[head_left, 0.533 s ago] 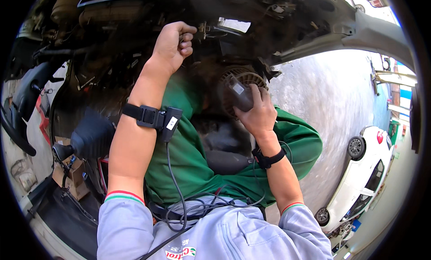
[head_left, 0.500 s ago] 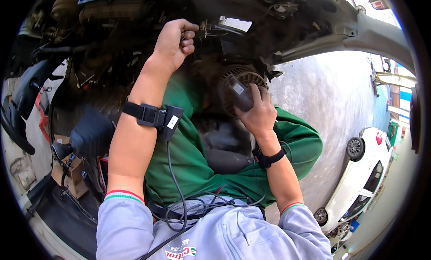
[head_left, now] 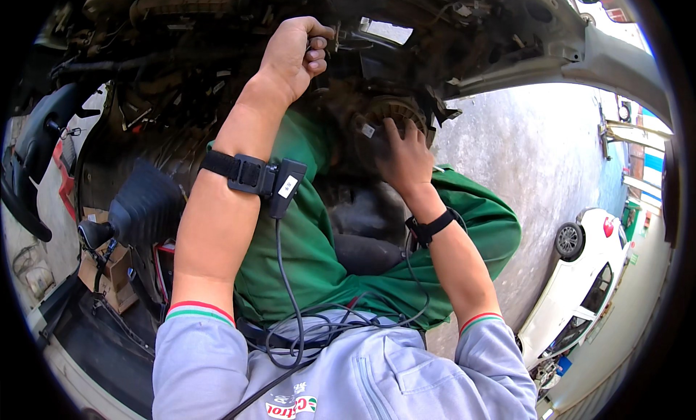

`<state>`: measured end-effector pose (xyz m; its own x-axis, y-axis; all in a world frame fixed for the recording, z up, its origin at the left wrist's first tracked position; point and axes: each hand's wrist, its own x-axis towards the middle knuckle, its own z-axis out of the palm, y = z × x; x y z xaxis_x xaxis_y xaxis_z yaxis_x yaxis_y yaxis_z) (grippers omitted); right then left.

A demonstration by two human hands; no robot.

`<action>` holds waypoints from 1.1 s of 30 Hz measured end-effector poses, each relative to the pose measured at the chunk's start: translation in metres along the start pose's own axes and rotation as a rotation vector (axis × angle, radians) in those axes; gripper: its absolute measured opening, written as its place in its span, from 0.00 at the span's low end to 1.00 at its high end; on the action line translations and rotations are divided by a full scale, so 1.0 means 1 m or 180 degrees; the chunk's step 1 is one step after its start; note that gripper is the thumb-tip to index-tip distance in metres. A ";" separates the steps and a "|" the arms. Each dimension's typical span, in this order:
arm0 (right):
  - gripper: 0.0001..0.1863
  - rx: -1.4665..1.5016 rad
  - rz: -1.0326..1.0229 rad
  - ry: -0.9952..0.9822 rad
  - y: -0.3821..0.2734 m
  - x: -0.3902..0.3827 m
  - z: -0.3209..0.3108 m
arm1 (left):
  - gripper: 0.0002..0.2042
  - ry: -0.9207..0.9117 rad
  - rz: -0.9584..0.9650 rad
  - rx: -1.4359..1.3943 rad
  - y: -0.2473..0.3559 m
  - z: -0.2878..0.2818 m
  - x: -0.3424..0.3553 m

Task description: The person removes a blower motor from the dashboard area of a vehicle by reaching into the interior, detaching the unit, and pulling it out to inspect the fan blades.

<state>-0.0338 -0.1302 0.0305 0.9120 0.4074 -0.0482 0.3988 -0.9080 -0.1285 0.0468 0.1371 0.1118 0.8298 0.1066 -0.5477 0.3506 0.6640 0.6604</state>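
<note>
My left hand [head_left: 296,54] is raised under the stripped dashboard [head_left: 196,61]. Its fingers are curled closed beside a small light-coloured fitting [head_left: 336,37]; whatever they pinch is too small to make out. Lower and to the right, my right hand [head_left: 406,155] grips a dark blower motor [head_left: 368,146] with a white label on its side. Its ribbed fan wheel [head_left: 395,109] faces up and away from me, close beneath the dashboard's underside. Shadow and my fingers hide part of the motor.
A gear lever with a black boot [head_left: 148,206] stands left of my legs, and a steering wheel [head_left: 25,195] is at far left. Cables [head_left: 326,333] lie across my lap. The door opening's grey pillar [head_left: 616,54] is upper right; a white car [head_left: 580,289] is outside.
My right hand has pushed the blower motor slightly up and away, toward the dashboard's underside. My left hand has shifted a little up and right, still closed.
</note>
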 end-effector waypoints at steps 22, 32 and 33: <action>0.40 0.0631 0.0285 0.0341 0.023 -0.017 -0.021 | 0.19 -0.0134 -0.0044 0.0992 -0.020 -0.003 0.016; 0.17 0.2726 0.1343 0.0478 0.076 -0.029 -0.085 | 0.12 -0.0495 -0.0378 0.1787 -0.039 0.027 0.007; 0.17 0.2267 0.1174 0.0320 0.084 -0.035 -0.055 | 0.12 -0.0549 -0.0447 0.1798 -0.043 0.033 0.007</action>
<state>-0.0268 -0.2259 0.0758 0.9907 0.0522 -0.1256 -0.0555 -0.6881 -0.7235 0.0516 0.0850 0.0967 0.8007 -0.1064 -0.5896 0.5990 0.1623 0.7842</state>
